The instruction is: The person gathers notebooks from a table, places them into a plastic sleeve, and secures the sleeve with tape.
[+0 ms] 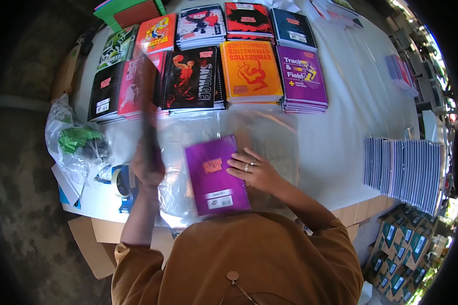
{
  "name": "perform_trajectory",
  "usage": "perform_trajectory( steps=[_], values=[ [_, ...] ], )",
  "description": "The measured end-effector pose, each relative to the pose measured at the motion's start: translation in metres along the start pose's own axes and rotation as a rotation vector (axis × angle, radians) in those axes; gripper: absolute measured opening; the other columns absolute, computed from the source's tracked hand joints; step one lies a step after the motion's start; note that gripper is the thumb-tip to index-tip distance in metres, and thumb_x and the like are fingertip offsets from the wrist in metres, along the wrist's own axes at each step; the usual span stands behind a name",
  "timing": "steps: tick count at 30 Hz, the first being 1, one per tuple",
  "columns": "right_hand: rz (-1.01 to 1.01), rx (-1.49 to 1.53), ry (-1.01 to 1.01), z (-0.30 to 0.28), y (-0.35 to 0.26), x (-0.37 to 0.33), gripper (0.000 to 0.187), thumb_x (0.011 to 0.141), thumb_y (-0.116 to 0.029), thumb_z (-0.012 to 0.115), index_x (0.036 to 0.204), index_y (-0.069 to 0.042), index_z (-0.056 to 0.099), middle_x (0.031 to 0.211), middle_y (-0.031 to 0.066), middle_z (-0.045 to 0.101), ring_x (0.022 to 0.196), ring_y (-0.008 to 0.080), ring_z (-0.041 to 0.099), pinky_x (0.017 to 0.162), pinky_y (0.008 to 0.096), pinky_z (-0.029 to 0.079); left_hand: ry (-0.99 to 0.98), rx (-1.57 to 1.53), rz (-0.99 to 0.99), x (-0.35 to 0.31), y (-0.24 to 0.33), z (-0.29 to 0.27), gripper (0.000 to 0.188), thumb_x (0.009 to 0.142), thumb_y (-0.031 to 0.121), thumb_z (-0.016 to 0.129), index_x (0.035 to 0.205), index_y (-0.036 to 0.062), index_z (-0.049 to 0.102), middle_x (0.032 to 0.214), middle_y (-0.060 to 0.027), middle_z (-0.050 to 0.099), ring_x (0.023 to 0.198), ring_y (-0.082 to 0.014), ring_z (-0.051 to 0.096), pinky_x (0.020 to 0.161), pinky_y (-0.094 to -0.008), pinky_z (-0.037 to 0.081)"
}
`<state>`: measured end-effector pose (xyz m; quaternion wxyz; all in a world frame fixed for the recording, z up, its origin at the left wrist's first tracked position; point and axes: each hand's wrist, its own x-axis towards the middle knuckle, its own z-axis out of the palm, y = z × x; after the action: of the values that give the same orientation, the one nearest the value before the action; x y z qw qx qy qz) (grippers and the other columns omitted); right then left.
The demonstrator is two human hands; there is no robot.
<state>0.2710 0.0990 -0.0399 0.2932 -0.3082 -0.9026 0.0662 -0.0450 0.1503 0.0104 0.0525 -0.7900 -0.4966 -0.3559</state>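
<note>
A: Step? — right hand (253,170) is pressing flat, fingers spread, on the purple notebook (216,175) lying over the clear plastic wrap (269,133).
B: Left hand (147,165) is blurring, clenched on a dark notebook (148,109) — probably stacking it next, edges squared.

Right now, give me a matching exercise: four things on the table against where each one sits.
Things:
1. purple notebook
2. tape roll
3. orange stack
4. plastic bag

Places:
A. left table edge, holding green items
B. under the right hand
C. back row, beside the purple stack
D. just left of the left hand

Pairs: 1-B, 2-D, 3-C, 4-A
</note>
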Motion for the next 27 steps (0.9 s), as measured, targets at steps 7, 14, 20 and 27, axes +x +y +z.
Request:
perform_trajectory(
  steps=[7, 14, 20, 27],
  values=[
    [0.639, -0.233, 0.263, -0.033, 0.101, 0.042, 0.024, 0.073, -0.004, 0.058, 0.097, -0.002, 0.063, 0.091, 0.0157, 0.062, 0.085, 0.0347, 0.057, 0.079, 0.0464, 0.043, -0.509, 0.250, 0.103, -0.035, -0.016, 0.006, 0.058, 0.070, 0.002, 0.054, 0.125, 0.0191, 0.052, 0.142, -0.0051, 0.035, 0.134, -0.0288, 0.026, 0.108, -0.0522, 0.016],
    [1.194, -0.466, -0.025, -0.026, 0.207, 0.129, 0.055, 0.077, -0.030, 0.068, 0.117, 0.003, 0.051, 0.102, 0.0228, 0.061, 0.104, 0.0361, 0.054, 0.085, 0.0402, 0.042, -0.407, 0.212, -0.092, 0.048, -0.134, 0.034, 0.052, 0.078, 0.011, 0.057, 0.128, 0.0085, 0.046, 0.130, -0.0128, 0.049, 0.118, -0.0313, 0.048, 0.097, -0.0412, 0.039],
    [0.987, 0.655, 0.351, -0.068, 0.168, 0.103, 0.036, 0.078, -0.013, 0.067, 0.107, 0.004, 0.053, 0.100, 0.0128, 0.062, 0.090, 0.0181, 0.060, 0.077, 0.0288, 0.047, 0.237, -0.386, -0.596, 0.040, -0.081, -0.051, 0.020, 0.093, 0.016, 0.050, 0.099, 0.0002, 0.061, 0.087, -0.0060, 0.063, 0.075, -0.0130, 0.058, 0.065, -0.0255, 0.047],
    [1.011, 1.278, 0.389, -0.023, -0.021, 0.054, 0.026, 0.082, -0.003, 0.062, 0.105, -0.001, 0.052, 0.100, 0.0057, 0.060, 0.087, 0.0093, 0.056, 0.077, 0.0258, 0.046, 0.179, 0.031, 0.010, -0.020, 0.081, -0.063, 0.023, 0.079, 0.006, 0.056, 0.102, 0.0046, 0.062, 0.106, -0.0110, 0.061, 0.092, -0.0248, 0.057, 0.078, -0.0354, 0.047]
  ],
)
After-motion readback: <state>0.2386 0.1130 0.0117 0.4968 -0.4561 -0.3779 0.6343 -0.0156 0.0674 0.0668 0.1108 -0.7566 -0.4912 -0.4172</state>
